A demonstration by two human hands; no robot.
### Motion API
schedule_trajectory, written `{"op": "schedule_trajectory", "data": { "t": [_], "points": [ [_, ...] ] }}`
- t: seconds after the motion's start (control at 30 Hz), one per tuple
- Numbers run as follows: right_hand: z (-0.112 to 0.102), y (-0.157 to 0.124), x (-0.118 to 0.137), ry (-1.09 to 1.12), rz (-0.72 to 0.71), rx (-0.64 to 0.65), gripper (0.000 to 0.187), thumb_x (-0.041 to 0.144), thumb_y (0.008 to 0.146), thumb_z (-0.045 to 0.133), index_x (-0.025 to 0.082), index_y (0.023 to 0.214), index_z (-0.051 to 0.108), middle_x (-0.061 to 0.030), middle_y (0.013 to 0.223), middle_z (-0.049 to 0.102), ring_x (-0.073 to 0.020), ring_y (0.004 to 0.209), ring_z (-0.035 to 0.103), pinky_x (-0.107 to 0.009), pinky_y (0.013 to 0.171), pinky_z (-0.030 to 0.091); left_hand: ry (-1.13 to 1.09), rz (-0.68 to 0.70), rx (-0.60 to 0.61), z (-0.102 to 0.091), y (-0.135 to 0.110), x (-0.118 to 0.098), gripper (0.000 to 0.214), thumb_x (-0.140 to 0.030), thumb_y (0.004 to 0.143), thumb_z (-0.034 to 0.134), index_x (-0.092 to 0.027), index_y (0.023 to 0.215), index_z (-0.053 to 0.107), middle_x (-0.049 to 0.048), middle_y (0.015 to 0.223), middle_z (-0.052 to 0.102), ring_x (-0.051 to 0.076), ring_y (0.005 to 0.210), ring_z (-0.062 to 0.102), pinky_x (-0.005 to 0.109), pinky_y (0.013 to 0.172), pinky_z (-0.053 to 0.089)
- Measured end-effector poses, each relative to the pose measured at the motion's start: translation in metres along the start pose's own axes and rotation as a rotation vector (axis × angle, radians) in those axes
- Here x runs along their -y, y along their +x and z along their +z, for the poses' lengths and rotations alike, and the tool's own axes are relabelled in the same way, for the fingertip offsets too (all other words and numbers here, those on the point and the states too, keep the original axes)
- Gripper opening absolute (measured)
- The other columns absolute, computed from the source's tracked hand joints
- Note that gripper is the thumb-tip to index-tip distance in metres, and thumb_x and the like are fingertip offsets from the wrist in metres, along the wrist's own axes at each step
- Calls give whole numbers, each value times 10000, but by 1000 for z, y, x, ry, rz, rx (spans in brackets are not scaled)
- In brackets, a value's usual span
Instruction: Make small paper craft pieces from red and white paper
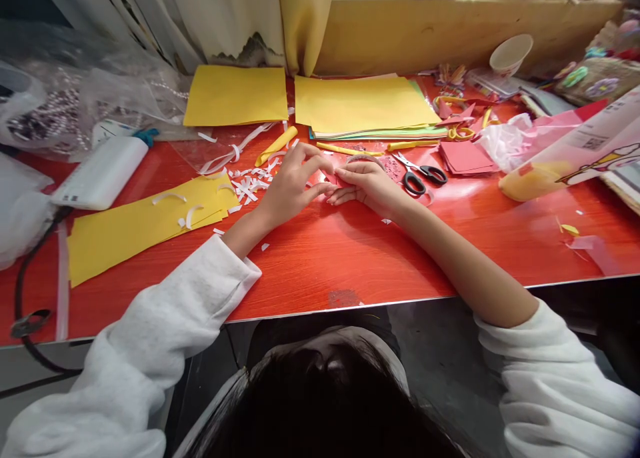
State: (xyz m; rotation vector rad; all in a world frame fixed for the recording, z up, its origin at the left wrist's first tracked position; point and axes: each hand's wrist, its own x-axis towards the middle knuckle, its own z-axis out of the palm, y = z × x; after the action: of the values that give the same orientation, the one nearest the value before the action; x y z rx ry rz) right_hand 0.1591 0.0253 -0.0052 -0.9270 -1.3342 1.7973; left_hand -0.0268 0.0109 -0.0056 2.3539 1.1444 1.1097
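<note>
Over the red table (400,265), my left hand (296,181) and my right hand (371,186) meet at the fingertips. A small piece of red paper (330,177) shows between them, pinched by both and mostly covered by the fingers. Its exact shape cannot be made out. Just beyond my right hand lie a roll of tape (367,159), partly hidden, and black-handled scissors (419,176) with slightly parted blades. White paper scraps (249,186) are scattered beside my left hand.
Yellow strips (145,228) lie at left, near a white power bank-like block (103,173). Yellow sheets (365,103) are stacked at the back. Red paper squares (469,158), a paper cup (511,55) and a clear plastic cup with yellow contents (535,180) stand or lie at right.
</note>
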Motion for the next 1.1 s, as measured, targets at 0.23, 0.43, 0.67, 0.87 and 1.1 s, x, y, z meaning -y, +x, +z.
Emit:
{"op": "schedule_trajectory", "data": {
  "t": [0.23,0.43,0.67,0.87,1.1],
  "points": [
    [-3,-1,2,-31,18,85,240,392,726,736,168,779,667,-54,774,711,-197,730,713,-282,694,591,83,63,38,1,1,4,174,-380,824,614,-213,851,653,70,1115,532,222,1046,458,402,1001,320],
    [-3,-2,2,-97,0,149,284,434,720,733,171,811,679,-66,839,715,-206,797,705,-302,728,588,-9,52,59,0,0,3,80,-291,847,578,-239,829,637,50,1081,528,193,1049,487,360,969,374],
    [3,-2,-2,-205,-32,119,294,456,719,723,180,809,680,-50,813,719,-170,762,692,-263,712,580,-36,16,68,6,-2,-1,84,-239,866,537,-189,799,546,51,906,539,160,856,512,289,800,423],
    [2,-2,-2,-192,-18,111,366,530,760,649,182,858,705,-67,876,722,-169,775,697,-266,735,584,-50,-45,5,4,0,-3,59,-153,834,555,-180,815,506,21,841,530,135,772,492,254,713,403],
    [2,-2,-1,-211,-54,89,351,495,712,712,183,871,712,-61,891,723,-161,761,691,-252,711,575,-154,-164,23,0,4,-3,51,-173,823,576,-171,781,604,15,823,547,132,779,514,253,741,392]
  ]
}}
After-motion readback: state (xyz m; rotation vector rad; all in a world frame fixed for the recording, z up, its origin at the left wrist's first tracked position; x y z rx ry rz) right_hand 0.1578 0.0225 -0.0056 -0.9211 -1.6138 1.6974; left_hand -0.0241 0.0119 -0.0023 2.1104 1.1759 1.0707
